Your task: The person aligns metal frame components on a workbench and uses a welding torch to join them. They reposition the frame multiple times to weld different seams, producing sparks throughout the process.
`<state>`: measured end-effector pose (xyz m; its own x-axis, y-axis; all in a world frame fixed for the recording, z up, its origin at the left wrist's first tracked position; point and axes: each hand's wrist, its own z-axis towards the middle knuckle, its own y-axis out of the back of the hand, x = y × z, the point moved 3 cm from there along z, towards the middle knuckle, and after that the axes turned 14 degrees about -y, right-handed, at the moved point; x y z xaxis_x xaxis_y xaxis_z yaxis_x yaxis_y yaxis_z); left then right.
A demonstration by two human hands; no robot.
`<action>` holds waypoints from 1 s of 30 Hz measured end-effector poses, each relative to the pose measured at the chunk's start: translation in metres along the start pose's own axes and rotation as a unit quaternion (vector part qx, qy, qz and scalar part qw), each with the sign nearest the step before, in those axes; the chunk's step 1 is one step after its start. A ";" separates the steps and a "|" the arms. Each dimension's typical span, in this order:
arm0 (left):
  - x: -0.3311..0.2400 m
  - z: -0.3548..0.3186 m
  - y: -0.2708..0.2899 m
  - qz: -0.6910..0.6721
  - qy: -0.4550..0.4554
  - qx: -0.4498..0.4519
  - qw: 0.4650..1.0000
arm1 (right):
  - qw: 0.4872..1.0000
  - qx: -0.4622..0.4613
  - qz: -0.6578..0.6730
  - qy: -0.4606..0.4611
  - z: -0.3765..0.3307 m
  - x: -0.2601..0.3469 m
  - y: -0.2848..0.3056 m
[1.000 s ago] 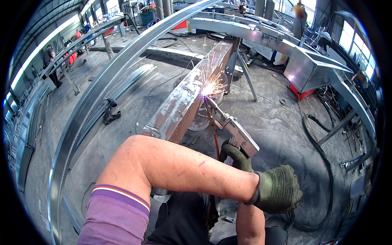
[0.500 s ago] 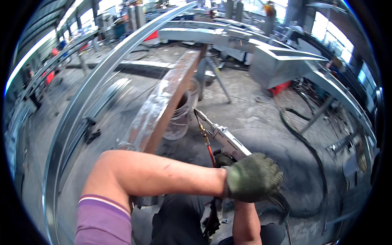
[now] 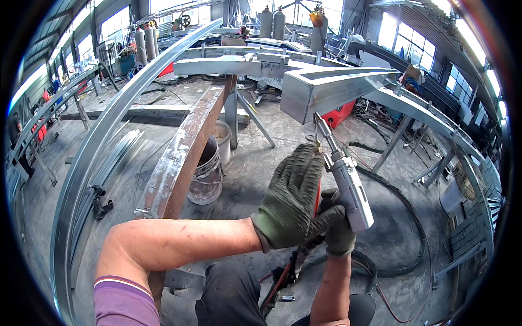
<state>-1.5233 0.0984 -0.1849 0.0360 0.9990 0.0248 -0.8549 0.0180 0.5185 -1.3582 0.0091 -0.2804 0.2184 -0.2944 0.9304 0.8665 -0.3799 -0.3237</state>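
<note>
welding paused: right hand closed around the torch grip, left hand wrapped over its front (both gloved), tip raised clear of the rusty beam; next, lower it accurately.

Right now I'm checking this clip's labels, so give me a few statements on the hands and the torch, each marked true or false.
1. Both hands wear dark knit gloves: left hand, right hand. True.
2. The welding torch is throwing sparks. False: none show at its tip.
3. The torch tip rests on the rusty beam. False: it is raised, apart from it.
4. A bucket stands beside the beam. True.
</note>
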 end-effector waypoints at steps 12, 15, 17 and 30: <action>0.010 -0.007 -0.028 -0.376 0.269 0.007 0.887 | 0.982 -0.076 -0.132 0.109 0.004 -0.036 -0.018; 0.009 -0.004 -0.019 -0.372 0.288 0.018 0.882 | 0.982 -0.072 -0.125 0.126 0.005 -0.038 -0.028; 0.010 -0.004 -0.017 -0.363 0.280 0.016 0.889 | 0.989 -0.055 -0.071 0.114 0.004 -0.033 -0.037; 0.012 -0.007 -0.019 -0.317 0.292 0.049 0.901 | 0.977 -0.077 -0.131 0.149 0.007 -0.025 -0.044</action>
<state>-1.5102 0.1106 -0.2003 0.1975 0.6410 -0.7417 -0.7078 0.6167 0.3445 -1.3987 0.0393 -0.2884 -0.1626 -0.4021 0.9010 0.7919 -0.5979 -0.1239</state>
